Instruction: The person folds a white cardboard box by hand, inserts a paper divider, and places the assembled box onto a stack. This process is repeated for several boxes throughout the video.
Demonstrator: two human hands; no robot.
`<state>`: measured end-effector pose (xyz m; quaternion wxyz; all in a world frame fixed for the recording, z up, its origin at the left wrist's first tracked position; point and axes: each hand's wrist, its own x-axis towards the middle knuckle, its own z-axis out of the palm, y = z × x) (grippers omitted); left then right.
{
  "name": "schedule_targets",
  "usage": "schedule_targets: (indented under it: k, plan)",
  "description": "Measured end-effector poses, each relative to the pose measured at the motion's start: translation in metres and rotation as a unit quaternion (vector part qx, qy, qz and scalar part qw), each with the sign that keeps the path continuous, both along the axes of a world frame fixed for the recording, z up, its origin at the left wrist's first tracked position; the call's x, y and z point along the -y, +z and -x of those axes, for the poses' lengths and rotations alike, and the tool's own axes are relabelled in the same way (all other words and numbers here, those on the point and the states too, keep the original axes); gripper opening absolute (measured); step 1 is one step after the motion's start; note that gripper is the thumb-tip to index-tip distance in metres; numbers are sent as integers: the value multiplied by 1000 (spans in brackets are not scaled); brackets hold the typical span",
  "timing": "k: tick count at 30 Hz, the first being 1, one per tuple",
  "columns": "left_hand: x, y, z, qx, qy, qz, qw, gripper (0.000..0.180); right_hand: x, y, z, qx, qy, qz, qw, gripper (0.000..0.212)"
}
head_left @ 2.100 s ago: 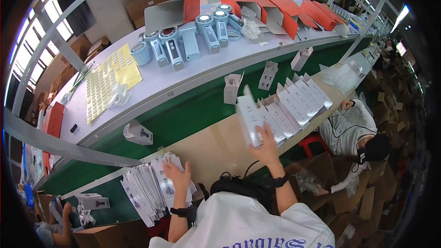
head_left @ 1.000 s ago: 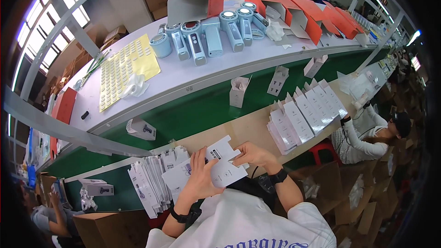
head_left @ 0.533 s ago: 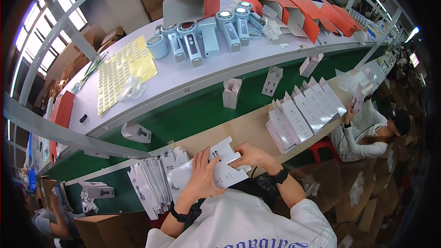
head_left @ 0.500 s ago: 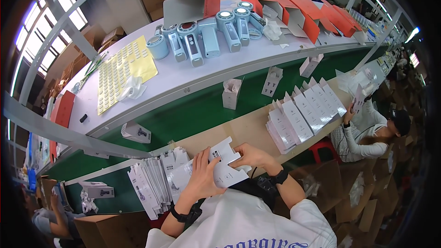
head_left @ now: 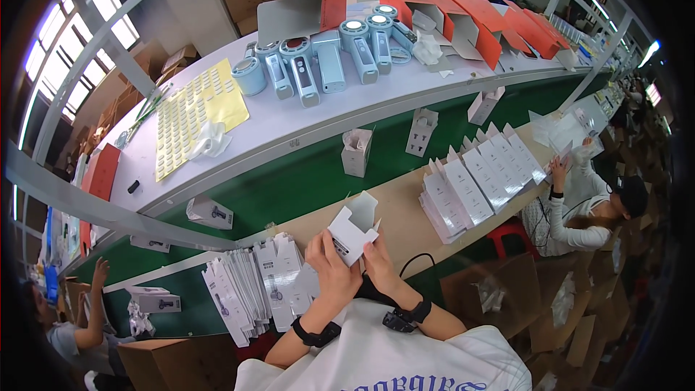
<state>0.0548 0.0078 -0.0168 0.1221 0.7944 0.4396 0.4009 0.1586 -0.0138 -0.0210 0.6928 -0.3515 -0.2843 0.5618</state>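
A small white carton (head_left: pixel 350 234) is held up in front of my chest, squared out into a box with its top flaps standing open. My left hand (head_left: pixel 331 269) is closed on its left side, the fingers against the printed face. On the other side my right hand (head_left: pixel 379 266) grips the right wall near a flap. To the left of my hands, a stack of flattened white cartons (head_left: pixel 235 297) lies on the bench, with more flat cartons (head_left: pixel 281 275) beside it.
A row of opened white boxes (head_left: pixel 474 181) stands on the bench to the right. Several boxes travel along the green conveyor belt (head_left: pixel 308 177). Pale blue handheld devices (head_left: pixel 331 65) and red boxes (head_left: pixel 470 18) sit on the raised shelf. A co-worker (head_left: pixel 579 203) sits at the right.
The carton has gone from a flattened shape to an opened box, turned upward between my hands. My right hand has moved down and inward. Boxes on the green belt have shifted slightly left.
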Motion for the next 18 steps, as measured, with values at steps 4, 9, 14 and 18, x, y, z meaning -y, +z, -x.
schedule_targets:
  k: [4, 9, 14, 18]
  plan:
    - [-11, -13, 16, 166, -160, 133, 964, 74, 1, -5, -14, -27, -49, -4, 998, 60]
    - [-29, 9, 8, 367, -191, 354, 839, 67, 8, 1, -10, 75, -67, -17, 995, 58]
    - [-16, 19, 13, 286, -229, 340, 866, 65, 7, 17, -12, 147, -98, -35, 984, 57]
    - [-7, 11, 12, 333, -198, 314, 867, 62, 6, 25, -12, 141, -68, -4, 988, 55]
